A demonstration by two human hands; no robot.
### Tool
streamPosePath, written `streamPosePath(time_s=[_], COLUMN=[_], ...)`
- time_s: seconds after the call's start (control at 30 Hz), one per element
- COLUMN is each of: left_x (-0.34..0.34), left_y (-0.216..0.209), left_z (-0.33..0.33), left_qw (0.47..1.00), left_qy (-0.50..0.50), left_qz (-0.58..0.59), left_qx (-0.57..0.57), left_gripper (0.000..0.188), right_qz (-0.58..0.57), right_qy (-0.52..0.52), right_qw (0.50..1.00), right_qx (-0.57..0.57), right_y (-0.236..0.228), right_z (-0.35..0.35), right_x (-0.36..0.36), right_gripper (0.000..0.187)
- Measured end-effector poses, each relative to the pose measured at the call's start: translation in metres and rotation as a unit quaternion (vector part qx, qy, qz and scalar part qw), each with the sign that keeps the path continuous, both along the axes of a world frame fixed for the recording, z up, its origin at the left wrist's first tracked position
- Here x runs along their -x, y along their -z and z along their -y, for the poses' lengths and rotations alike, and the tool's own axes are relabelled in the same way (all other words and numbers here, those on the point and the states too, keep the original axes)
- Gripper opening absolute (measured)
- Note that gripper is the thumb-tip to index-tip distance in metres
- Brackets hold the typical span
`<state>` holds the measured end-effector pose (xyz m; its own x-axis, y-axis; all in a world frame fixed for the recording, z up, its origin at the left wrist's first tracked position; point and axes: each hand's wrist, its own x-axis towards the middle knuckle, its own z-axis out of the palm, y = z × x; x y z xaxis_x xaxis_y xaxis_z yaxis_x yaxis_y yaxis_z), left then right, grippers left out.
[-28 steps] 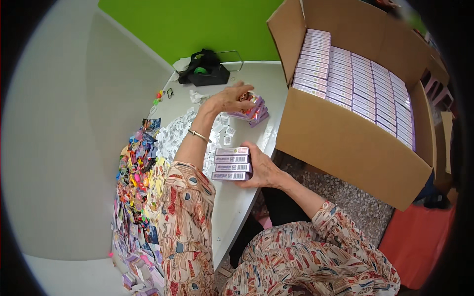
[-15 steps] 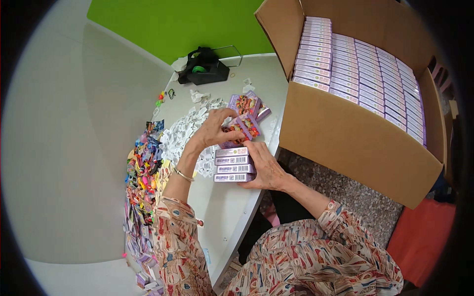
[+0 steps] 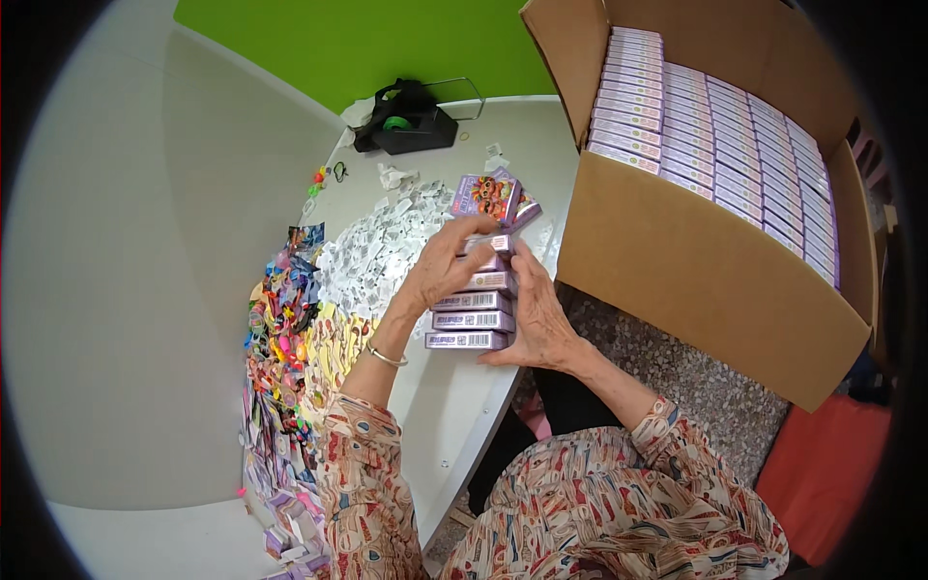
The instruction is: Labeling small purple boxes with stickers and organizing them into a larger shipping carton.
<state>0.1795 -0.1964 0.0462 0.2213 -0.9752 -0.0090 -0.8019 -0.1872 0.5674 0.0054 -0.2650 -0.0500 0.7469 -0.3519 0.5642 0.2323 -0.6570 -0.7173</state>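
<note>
A stack of several small purple boxes [image 3: 472,311] stands on the white table [image 3: 454,406]. My left hand [image 3: 443,269] presses on the stack's top and left side. My right hand [image 3: 535,314] cups its right side and base. Just beyond the stack lie a few more purple boxes [image 3: 488,196] with colourful fronts. Both forearms wear patterned sleeves, and a thin bracelet is on my left wrist.
A large open cardboard carton [image 3: 710,208], filled with rows of purple boxes, stands to the right. A black tape dispenser [image 3: 406,126] sits at the table's far end. White paper slips [image 3: 372,256] and colourful small packets [image 3: 280,329] cover the table's left side. An orange seat [image 3: 822,464] is lower right.
My left hand picked up boxes from the far pile and brought them back onto the stack. The stack in my right hand has grown taller, and both hands now close around it.
</note>
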Motion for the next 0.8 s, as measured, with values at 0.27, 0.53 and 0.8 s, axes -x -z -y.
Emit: streamPosePath(time_s=[0.27, 0.53, 0.8], left_x=[-0.018, -0.008, -0.032], left_y=[0.019, 0.032, 0.015], left_z=[-0.015, -0.024, 0.013], left_qw=[0.95, 0.954, 0.964], left_qy=[-0.255, -0.149, -0.196], left_qz=[-0.138, -0.248, -0.099], left_qx=[0.119, 0.072, 0.149], left_gripper=[0.064, 0.032, 0.03], right_qz=[-0.043, -0.01, -0.022], right_qy=[-0.01, -0.02, -0.019], right_qw=[0.998, 0.999, 0.999], right_qx=[0.043, 0.024, 0.027], right_y=[0.0, -0.006, -0.003], right_z=[0.001, 0.012, 0.016], right_x=[-0.004, -0.007, -0.005], right_gripper=[0.143, 0.142, 0.134])
